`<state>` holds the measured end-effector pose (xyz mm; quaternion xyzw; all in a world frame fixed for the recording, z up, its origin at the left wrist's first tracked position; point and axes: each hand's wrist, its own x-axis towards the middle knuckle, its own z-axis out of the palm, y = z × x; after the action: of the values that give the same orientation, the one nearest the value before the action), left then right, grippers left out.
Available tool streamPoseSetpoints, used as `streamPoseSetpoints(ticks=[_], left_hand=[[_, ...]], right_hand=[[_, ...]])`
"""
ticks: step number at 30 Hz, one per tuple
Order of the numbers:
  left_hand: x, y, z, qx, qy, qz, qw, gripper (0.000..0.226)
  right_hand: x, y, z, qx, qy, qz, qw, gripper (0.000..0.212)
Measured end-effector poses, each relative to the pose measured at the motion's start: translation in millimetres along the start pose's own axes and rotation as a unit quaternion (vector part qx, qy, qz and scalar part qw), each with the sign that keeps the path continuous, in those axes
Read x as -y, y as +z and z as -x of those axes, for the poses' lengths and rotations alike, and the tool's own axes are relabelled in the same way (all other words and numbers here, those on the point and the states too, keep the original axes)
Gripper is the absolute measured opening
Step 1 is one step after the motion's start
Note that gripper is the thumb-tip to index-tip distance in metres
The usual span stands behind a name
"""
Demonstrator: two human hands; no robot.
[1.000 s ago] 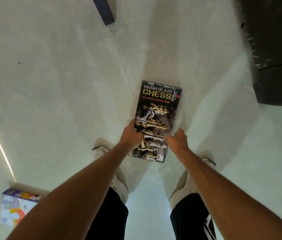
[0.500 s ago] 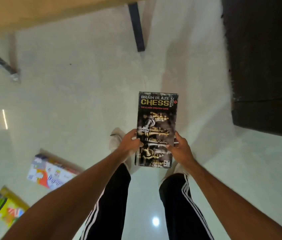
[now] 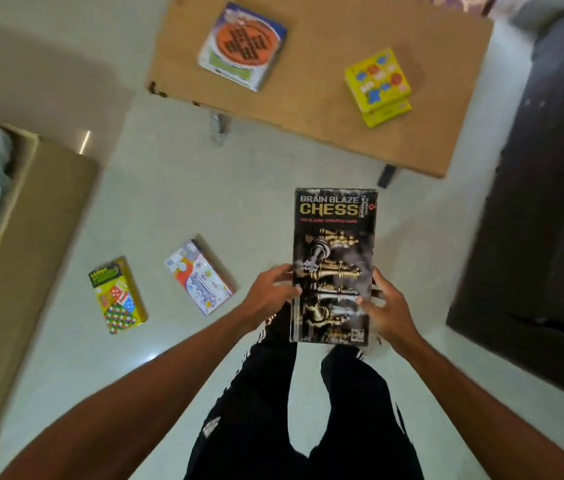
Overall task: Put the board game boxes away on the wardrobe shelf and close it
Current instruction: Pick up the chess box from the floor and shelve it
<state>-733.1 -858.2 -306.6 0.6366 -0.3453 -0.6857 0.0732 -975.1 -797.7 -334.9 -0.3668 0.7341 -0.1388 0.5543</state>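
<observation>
**Both hands carry the chess box lengthwise, pointing forward**

Both hands clamp one box between them: the left hand (image 3: 268, 294) presses its fingers against the left long edge of the chess box (image 3: 334, 265), and the right hand (image 3: 382, 306) grips the right long edge, thumbs lying on the cover. The box is in the air above the floor (image 3: 169, 188), face up, its long axis running straight away from the body, title end farthest. Each hand sits near the close end, about equally placed, so neither is clearly nearer. No wardrobe shows in view, so the shelf's direction cannot be told. Four more boxes wait: two on the desk (image 3: 308, 109) ahead, two on the floor to the left.
</observation>
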Motion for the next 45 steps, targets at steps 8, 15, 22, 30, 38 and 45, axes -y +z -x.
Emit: streamPoseSetpoints(ticks=[8,15,22,30,38,45], left_hand=[[-48.1,-153.7,48.8,-0.125,0.068,0.124,0.982,0.041],[-94.0,-277.1,33.8,-0.214,0.092,0.250,0.940,0.040],[-156.4,-404.1,-1.7,-0.327,0.104,0.291,0.893,0.046],[-183.4,-584.0,-38.0,-0.395,0.131,0.375,0.828,0.052],[-199.3,-813.3,-46.5,-0.411,0.137,0.419,0.798,0.058],[-237.7,-997.7,-59.8,-0.423,0.172,0.438,0.774,0.058]], right_hand=[[209.9,55.2,-31.6,0.049,-0.150,0.124,0.980,0.060],[375.6,119.9,-107.5,0.102,-0.241,0.180,0.948,0.054],[536.8,190.1,-204.4,0.172,-0.299,0.245,0.906,0.061],[715.7,327.1,-288.2,0.245,-0.349,0.283,0.859,0.063],[892.3,503.9,-330.2,0.268,-0.362,0.301,0.840,0.061],[1033.9,621.1,-368.1,0.267,-0.379,0.291,0.837,0.061]])
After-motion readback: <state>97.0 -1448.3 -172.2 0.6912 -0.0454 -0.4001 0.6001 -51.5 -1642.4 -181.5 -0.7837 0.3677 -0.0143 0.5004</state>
